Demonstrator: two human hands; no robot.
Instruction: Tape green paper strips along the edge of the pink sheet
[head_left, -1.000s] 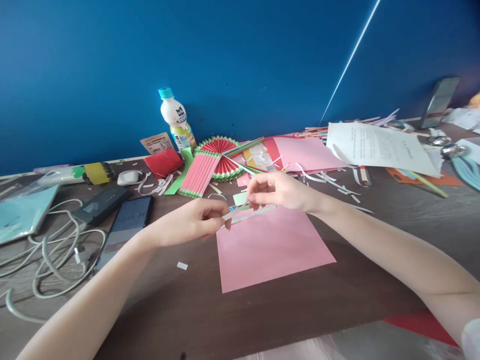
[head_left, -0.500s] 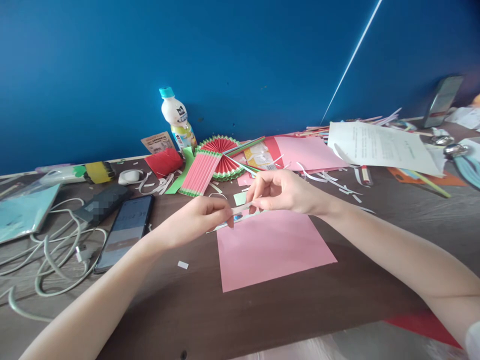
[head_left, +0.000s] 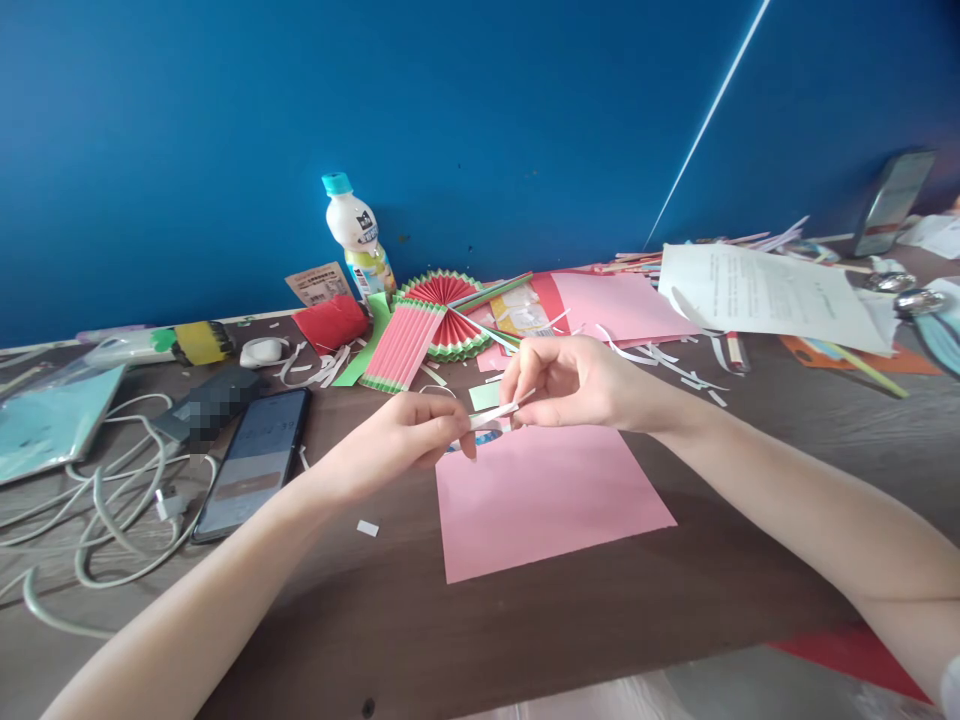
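My left hand [head_left: 420, 428] is closed in a pinch on the left end of a narrow white strip [head_left: 491, 415] that looks like tape. The fingers of my right hand [head_left: 566, 382] pinch its other end, where a thin piece sticks up. Just below the strip, a blue-and-white item [head_left: 487, 437] shows in part; my fingers cover the rest. Both hands are over the far edge of a pink sheet of paper [head_left: 551, 505], which lies flat on the dark table. A small pale green paper piece [head_left: 486, 396] is between the hands, behind the strip.
Behind my hands lie a red-and-green pleated paper fan [head_left: 444, 310], a folded pink piece [head_left: 405, 348] and white scraps [head_left: 686, 370]. A bottle [head_left: 358, 235] stands by the blue wall. A phone [head_left: 255, 460] and cables [head_left: 97, 500] are left; a printed sheet [head_left: 772, 295] is right.
The white strip now tilts more, and a thin piece sticks up from its right end by my right fingers. Both hands have stayed nearly in place; the view has shifted slightly.
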